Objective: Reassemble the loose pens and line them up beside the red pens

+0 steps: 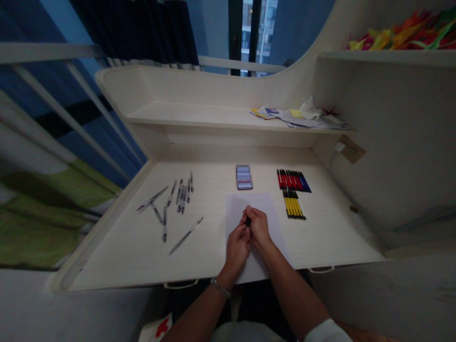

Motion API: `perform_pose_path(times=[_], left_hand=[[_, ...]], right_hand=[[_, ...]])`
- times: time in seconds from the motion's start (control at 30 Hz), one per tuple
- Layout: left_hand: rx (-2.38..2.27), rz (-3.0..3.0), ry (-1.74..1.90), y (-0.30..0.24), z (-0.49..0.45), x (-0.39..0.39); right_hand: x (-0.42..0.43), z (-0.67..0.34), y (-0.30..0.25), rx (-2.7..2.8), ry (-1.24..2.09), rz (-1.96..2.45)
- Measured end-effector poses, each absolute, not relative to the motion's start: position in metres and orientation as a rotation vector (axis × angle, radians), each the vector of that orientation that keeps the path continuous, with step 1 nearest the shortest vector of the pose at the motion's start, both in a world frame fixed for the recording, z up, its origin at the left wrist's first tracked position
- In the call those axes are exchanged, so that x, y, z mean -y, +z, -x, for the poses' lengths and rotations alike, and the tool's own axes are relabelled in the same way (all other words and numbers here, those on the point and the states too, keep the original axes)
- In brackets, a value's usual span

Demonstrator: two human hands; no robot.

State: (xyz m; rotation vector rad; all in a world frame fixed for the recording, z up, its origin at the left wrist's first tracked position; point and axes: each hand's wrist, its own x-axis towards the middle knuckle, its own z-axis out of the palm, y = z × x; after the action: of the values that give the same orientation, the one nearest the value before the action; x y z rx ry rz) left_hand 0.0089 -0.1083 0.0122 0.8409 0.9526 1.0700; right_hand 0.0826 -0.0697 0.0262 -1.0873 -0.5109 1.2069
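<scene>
Left hand and right hand closed, both gripping small black object above white paper sheet; yellow-barrelled pens nearby on worktop.

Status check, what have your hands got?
Left hand and right hand together on a small black piece. Over a white paper sheet. Yellow-barrelled pens lying beside the sheet.

Silver link bracelet on the left wrist, white sleeve on the right arm, pale grey clothing below.
</scene>
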Motion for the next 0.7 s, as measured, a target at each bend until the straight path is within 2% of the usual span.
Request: perform_pose_path(times=[0.2,0.5,0.7], left_hand=[[-0.797,-0.564,0.923,0.015,-0.005,0.114],[-0.642,-0.497,0.836,0.024,0.002,0.108],[-0.881,-0.838,0.988,0.023,0.001,0.103]], right_hand=[[0.074,-0.086,0.024,0.477,1.37,0.98],[0.079,-0.091,0.033,0.567,1.437,0.903],[0.075,-0.098,0.032,0.673,1.136,1.175]])
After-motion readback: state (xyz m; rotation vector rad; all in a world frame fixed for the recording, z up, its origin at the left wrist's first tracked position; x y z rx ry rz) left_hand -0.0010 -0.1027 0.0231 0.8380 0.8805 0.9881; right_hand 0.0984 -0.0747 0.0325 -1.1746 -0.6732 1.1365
